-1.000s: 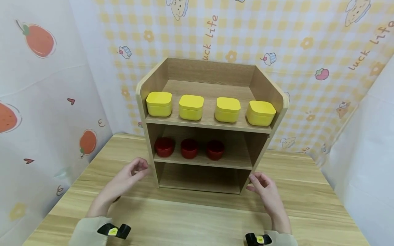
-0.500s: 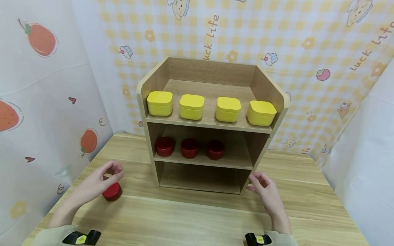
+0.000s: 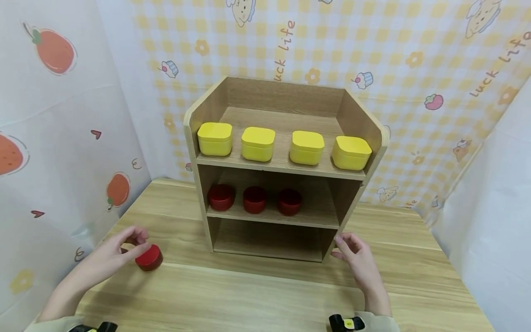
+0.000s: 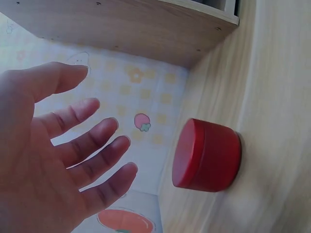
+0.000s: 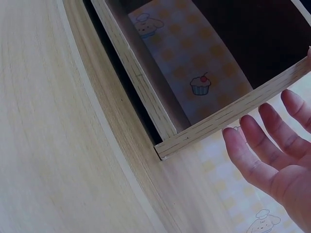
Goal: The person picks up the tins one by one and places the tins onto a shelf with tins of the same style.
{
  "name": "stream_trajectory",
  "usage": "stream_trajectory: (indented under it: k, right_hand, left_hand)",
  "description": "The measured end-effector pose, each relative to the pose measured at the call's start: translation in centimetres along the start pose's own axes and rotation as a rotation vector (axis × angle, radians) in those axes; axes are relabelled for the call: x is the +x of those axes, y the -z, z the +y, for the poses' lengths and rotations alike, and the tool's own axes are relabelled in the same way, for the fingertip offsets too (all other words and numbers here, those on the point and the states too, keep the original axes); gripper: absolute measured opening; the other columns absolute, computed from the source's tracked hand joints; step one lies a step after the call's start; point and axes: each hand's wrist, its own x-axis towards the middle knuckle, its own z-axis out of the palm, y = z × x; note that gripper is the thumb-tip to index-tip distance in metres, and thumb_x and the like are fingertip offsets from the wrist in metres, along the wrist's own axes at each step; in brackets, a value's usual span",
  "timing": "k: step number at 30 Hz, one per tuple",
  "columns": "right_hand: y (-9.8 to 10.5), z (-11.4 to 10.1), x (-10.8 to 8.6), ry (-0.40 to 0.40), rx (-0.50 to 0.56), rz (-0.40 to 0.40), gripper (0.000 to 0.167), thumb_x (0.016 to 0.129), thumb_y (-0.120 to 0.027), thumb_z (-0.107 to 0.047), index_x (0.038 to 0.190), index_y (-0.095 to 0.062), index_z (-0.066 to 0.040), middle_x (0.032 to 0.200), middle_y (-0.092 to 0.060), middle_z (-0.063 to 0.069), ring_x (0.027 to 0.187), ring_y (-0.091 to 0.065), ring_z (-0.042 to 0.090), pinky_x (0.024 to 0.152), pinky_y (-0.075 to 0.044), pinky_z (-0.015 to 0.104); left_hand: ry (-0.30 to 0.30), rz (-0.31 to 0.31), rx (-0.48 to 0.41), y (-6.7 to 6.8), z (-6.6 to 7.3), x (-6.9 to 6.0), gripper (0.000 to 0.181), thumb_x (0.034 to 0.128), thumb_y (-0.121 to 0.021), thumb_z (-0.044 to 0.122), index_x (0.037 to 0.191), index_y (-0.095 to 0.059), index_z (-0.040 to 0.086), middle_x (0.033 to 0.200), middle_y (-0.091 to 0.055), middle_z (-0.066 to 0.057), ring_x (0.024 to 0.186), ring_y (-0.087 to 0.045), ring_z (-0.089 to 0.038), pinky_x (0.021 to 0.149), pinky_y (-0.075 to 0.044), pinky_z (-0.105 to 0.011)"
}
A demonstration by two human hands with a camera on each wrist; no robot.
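Note:
My left hand [image 3: 109, 256] hovers above the table at the left, its fingers loosely bent and apart in the left wrist view. Just beyond its fingertips a round red lidded box [image 4: 208, 156] stands upright on the table. At the lower right of a wooden shelf unit [image 3: 265, 167], my right hand [image 3: 357, 258] is beside the side panel. Its fingers [image 5: 245, 150] lie close along that panel's edge; whether they touch it I cannot tell. Three red boxes [image 3: 255, 200] like the first stand on the middle shelf. Several yellow lidded boxes [image 3: 258, 144] line the top shelf.
The shelf unit stands at the back of a wood-grain table [image 3: 232, 295]. Its bottom compartment [image 3: 269, 240] lies below the red boxes. A printed cloth [image 3: 415, 115] hangs behind, with a white one [image 3: 74, 115] along the left.
My left hand has moved left, away from the shelf unit and back past the red box on the table, uncovering it. My right hand stays in place.

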Motion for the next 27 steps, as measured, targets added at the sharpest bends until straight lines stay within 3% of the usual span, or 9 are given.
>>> stream_trajectory:
  k: [7, 15, 19, 22, 27]
  right_hand:
    - [0.0, 0.0, 0.0, -0.010, 0.002, 0.011, 0.028, 0.100, -0.056, -0.011, 0.105, -0.053, 0.016, 0.100, -0.055, 0.014, 0.094, -0.057, 0.014, 0.079, -0.056, 0.043]
    - [-0.1, -0.1, -0.1, -0.016, -0.001, 0.015, 0.028, 0.099, -0.057, -0.012, 0.103, -0.053, 0.016, 0.099, -0.055, 0.014, 0.092, -0.057, 0.015, 0.078, -0.056, 0.042]
    - [-0.1, 0.0, -0.2, -0.022, 0.004, 0.028, 0.028, 0.099, -0.057, -0.011, 0.102, -0.052, 0.016, 0.098, -0.054, 0.014, 0.091, -0.057, 0.015, 0.078, -0.056, 0.042]
    - [-0.2, 0.0, -0.1, -0.022, 0.004, 0.031, 0.027, 0.099, -0.057, -0.011, 0.102, -0.052, 0.016, 0.098, -0.054, 0.015, 0.091, -0.057, 0.015, 0.078, -0.056, 0.042]
    - [-0.2, 0.0, 0.0, -0.016, -0.001, 0.025, 0.027, 0.099, -0.057, -0.012, 0.102, -0.053, 0.015, 0.098, -0.055, 0.014, 0.091, -0.057, 0.014, 0.077, -0.056, 0.042]
  left_hand:
    - [0.052, -0.008, 0.063, -0.2, -0.8, -0.2, 0.033, 0.0931, -0.067, 0.033, 0.115, -0.058, 0.010, 0.109, -0.061, -0.003, 0.097, -0.055, -0.007, 0.073, -0.049, -0.028]
    - [0.063, -0.062, 0.030, -0.8, -2.3, -0.6, 0.057, 0.0870, -0.074, 0.036, 0.130, -0.054, 0.005, 0.125, -0.059, -0.011, 0.107, -0.052, -0.016, 0.078, -0.047, -0.029]
    - [0.066, -0.093, 0.020, -1.1, -2.9, -0.6, 0.066, 0.0855, -0.076, 0.035, 0.136, -0.049, 0.003, 0.131, -0.057, -0.013, 0.110, -0.053, -0.013, 0.080, -0.046, -0.029]
    - [0.059, -0.110, -0.003, -1.3, -3.3, -0.7, 0.071, 0.0843, -0.077, 0.034, 0.139, -0.046, 0.002, 0.131, -0.056, -0.013, 0.108, -0.052, -0.007, 0.079, -0.046, -0.029]
    - [0.064, -0.140, -0.012, -1.5, -3.9, -0.9, 0.073, 0.0831, -0.078, 0.033, 0.140, -0.045, 0.002, 0.128, -0.057, -0.012, 0.106, -0.055, -0.015, 0.077, -0.047, -0.028]
